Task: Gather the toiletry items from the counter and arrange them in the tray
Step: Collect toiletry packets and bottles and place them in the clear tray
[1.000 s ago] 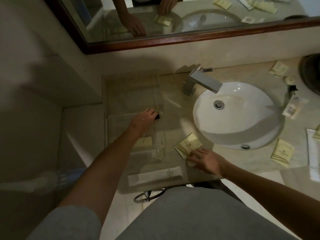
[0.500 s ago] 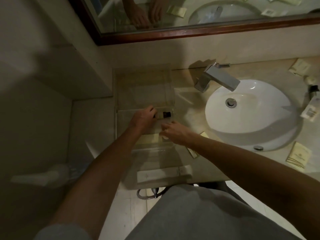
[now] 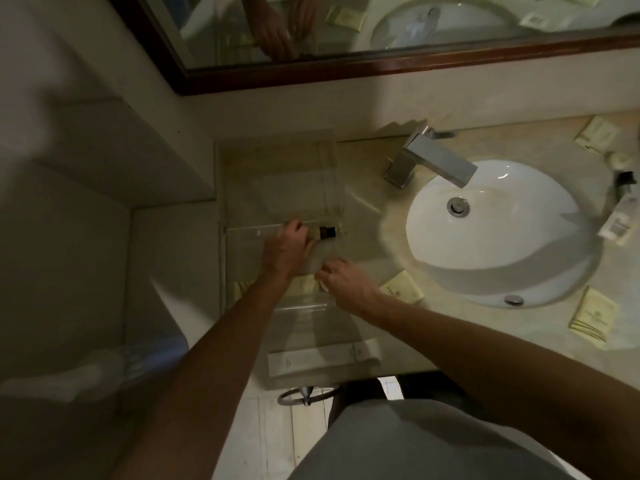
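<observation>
A clear acrylic tray (image 3: 277, 174) with compartments stands on the counter left of the sink. My left hand (image 3: 285, 247) is inside it, shut on a small bottle with a black cap (image 3: 327, 232) that lies near the middle divider. My right hand (image 3: 346, 282) hovers at the tray's right side, fingers pinched on a small white item (image 3: 322, 285) that is mostly hidden. A yellow packet (image 3: 304, 284) lies in the tray under my hands. Another yellow packet (image 3: 401, 289) sits on the counter beside the tray. A long white box (image 3: 322, 358) lies at the counter's front edge.
The white sink (image 3: 502, 237) and steel faucet (image 3: 433, 161) fill the counter's middle. Right of the sink lie a small bottle (image 3: 620, 220), a yellow packet (image 3: 594, 318) and another packet (image 3: 597, 133) at the back. A framed mirror (image 3: 381, 64) hangs above.
My right hand left the packets on the counter and came over to the tray beside my left hand. The left hand stayed on the bottle in the tray.
</observation>
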`<state>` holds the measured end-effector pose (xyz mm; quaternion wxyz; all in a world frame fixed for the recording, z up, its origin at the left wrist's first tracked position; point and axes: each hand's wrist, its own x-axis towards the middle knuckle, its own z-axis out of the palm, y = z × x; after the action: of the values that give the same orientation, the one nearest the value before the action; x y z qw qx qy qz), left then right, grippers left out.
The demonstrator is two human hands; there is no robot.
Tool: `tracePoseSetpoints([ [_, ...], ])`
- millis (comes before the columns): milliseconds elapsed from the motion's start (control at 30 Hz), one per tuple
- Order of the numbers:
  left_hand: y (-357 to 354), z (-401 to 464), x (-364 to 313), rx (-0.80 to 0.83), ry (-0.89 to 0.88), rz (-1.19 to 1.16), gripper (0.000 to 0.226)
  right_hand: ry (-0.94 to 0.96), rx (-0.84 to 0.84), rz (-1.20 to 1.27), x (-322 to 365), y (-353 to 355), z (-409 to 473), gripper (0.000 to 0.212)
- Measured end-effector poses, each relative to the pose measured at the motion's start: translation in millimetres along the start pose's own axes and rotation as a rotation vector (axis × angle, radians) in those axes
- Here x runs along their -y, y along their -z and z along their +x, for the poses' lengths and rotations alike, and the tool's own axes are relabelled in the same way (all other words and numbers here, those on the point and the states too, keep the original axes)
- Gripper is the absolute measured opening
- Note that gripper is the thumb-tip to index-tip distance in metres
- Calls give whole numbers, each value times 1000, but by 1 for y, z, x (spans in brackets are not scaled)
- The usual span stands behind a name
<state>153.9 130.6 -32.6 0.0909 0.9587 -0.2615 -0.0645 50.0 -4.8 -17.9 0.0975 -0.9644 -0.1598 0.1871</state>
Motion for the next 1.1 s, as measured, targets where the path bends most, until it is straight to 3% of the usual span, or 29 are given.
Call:
tracePoseSetpoints([
  [167,2,-9,-16,-135,27,22,36,56,-3,32,-5,-5,1,51],
  [333,13,-10,-62,-178,75,-4,31,45,-235,238,-36,11,-41,58],
  [467,15,-7,-118,-225,-4,-64,34,3,-389,290,-118,14,-114,50],
  [600,-2,10,-226,-187,-85,-154,39,-186,-437,315,-226,14,-217,39],
  [733,-38,37,-375,-126,-287,-161,42,-381,-464,317,-334,13,-326,35],
  [867,-68,52,-510,17,-348,-208,48,-569,-442,313,-419,5,-421,34],
  [1000,-87,61,-592,130,-502,-57,52,-777,-406,303,-476,-11,-485,40],
  [1100,-93,78,-620,170,-457,25,50,-782,-306,183,-505,-23,-508,53],
])
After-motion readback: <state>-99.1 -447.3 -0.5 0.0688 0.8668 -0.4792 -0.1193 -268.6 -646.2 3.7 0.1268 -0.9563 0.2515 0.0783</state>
